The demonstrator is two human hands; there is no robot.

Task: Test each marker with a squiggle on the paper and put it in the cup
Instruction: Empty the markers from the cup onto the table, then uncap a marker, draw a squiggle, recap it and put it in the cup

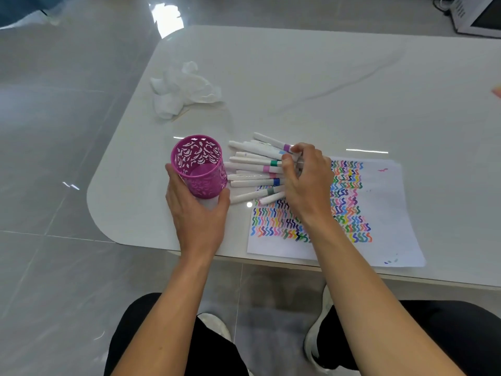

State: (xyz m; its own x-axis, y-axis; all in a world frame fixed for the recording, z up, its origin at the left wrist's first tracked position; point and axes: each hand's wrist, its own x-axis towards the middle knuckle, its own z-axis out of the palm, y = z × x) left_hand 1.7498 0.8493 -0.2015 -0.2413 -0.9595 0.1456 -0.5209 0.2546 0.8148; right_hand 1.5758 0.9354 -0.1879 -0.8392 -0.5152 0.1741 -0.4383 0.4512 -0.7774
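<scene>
A white counter (325,77) with rounded corners carries a crumpled tissue (184,88), a pink cut-out cup (200,164), a heap of white markers (254,169) just beside the cup, and squiggle-covered paper (379,213).

No lettering, brand or number can be read anywhere; the white sheet of paper (387,213) at near right bears only coloured marker squiggles (348,194).

Glossy grey tiled floor (54,131) – white marble-look table (325,77), window glare (168,17).
</scene>
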